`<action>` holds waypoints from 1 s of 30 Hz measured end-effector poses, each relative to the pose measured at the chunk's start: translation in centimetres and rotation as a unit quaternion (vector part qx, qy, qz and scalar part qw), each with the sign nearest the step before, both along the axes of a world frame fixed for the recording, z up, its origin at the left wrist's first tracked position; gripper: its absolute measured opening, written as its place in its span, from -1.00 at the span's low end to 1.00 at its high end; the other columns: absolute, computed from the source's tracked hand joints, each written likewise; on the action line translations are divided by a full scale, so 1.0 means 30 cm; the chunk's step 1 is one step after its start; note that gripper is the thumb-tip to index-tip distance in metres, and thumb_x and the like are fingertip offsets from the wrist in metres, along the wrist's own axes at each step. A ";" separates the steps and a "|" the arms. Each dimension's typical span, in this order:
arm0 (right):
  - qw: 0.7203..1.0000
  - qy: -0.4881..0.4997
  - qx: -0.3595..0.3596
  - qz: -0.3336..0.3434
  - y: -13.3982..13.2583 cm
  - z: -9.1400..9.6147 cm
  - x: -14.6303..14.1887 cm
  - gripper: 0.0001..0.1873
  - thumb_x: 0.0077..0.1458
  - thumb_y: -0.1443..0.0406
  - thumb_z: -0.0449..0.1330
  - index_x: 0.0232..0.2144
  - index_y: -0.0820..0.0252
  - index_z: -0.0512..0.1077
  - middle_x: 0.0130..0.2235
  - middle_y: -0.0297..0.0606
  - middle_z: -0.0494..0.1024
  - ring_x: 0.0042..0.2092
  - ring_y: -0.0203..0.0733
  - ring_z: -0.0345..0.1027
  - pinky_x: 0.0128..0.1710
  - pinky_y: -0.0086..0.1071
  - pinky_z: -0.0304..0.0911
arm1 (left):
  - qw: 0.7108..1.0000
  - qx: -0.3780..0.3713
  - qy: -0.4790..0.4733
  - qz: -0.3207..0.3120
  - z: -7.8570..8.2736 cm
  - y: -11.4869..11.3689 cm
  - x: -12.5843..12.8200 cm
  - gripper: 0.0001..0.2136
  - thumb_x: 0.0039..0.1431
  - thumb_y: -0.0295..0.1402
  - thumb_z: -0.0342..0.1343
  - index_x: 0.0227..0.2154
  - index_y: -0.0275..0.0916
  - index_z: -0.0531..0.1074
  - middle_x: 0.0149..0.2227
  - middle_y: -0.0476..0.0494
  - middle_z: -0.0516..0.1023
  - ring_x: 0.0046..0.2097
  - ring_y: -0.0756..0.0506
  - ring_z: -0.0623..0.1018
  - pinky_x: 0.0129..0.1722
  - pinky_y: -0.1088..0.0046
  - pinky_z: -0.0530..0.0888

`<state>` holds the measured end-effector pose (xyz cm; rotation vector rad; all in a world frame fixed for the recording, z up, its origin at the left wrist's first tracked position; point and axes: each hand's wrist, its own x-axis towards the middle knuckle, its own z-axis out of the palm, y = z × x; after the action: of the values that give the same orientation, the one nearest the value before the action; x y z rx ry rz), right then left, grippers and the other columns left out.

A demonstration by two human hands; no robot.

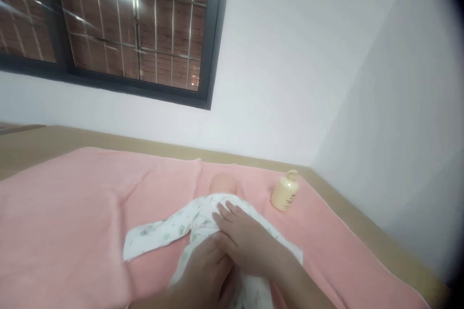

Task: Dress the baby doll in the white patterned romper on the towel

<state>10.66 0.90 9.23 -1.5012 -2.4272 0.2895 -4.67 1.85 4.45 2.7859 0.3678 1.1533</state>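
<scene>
A baby doll (223, 183) lies on its back on a pink blanket (83, 203), only its rounded head showing past the collar. It wears a white baby garment (159, 234) with small green prints, one sleeve stretched out to the left. My right hand (244, 239) rests on the garment's chest, fingers extended over the cloth. Against it, lower and to the left, is my left hand (206, 265), its fingers curled inward at the garment's front. What those fingers hold, if anything, is hidden. The hands touch near the thumbs and cover the doll's middle.
A pale yellow pump bottle (285, 193) stands on the blanket right of the doll's head. Beyond the blanket runs the tan edge of the surface (119, 141), meeting a white wall (290, 58). A dark-framed window (208, 58) with bars is at upper left.
</scene>
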 end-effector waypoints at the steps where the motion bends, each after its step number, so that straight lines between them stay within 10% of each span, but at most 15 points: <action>1: 1.000 0.000 0.002 0.023 0.006 0.001 0.000 -0.48 0.27 0.11 -0.26 0.21 0.08 0.06 0.27 -0.30 -0.04 0.29 -0.04 -0.32 0.23 -0.10 -0.22 | 1.000 -0.003 -0.001 0.003 -0.003 0.001 0.000 -0.58 0.06 -0.50 -0.11 0.03 -0.31 0.26 -0.08 -0.31 0.44 -0.04 -0.20 0.42 -0.07 0.15 0.43; 10: 0.997 0.024 -0.059 -0.045 0.063 -0.019 0.041 -0.37 0.24 0.01 -0.29 0.27 0.14 -0.14 0.31 -0.28 -0.27 0.30 -0.09 -0.45 0.25 -0.15 -0.32 | 0.999 0.041 -0.002 0.004 -0.006 0.011 -0.003 -0.57 0.03 -0.51 -0.09 0.02 -0.32 0.27 -0.14 -0.28 0.47 -0.03 -0.17 0.43 0.00 0.23 0.40; 17: 0.997 0.037 -0.029 0.058 0.077 -0.027 0.016 -0.51 0.28 0.12 -0.33 0.22 -0.09 0.01 0.29 -0.52 -0.18 0.30 -0.14 -0.50 0.25 -0.09 -0.46 | 0.998 0.060 -0.017 0.016 -0.016 0.021 0.002 -0.55 0.02 -0.51 -0.11 0.04 -0.30 0.27 -0.04 -0.30 0.43 0.02 -0.19 0.41 0.00 0.19 0.41; 23: 0.996 0.079 -0.008 -0.028 0.143 -0.070 0.051 -0.45 0.26 0.08 -0.25 0.25 0.09 -0.04 0.30 -0.33 -0.18 0.30 -0.18 -0.37 0.25 -0.18 -0.33 | 0.977 0.189 -0.069 0.067 -0.063 0.039 -0.001 -0.62 0.03 -0.49 -0.07 -0.04 -0.32 0.32 -0.14 -0.23 0.50 -0.04 -0.12 0.45 0.03 0.31 0.39; 30: 0.994 0.069 -0.041 0.073 0.090 -0.019 0.008 -0.54 0.28 0.14 -0.29 0.14 -0.15 0.18 0.25 -0.53 0.02 0.30 -0.18 -0.34 0.25 -0.11 -0.43 | 0.976 0.197 -0.053 0.079 -0.135 0.101 0.027 -0.69 0.10 -0.43 -0.16 -0.12 -0.27 0.37 -0.21 -0.16 0.53 -0.16 -0.09 0.50 -0.15 0.42 0.48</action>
<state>10.90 3.60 8.67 -1.2904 -2.4441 0.5106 -3.87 4.89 0.39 3.0518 0.3934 1.5561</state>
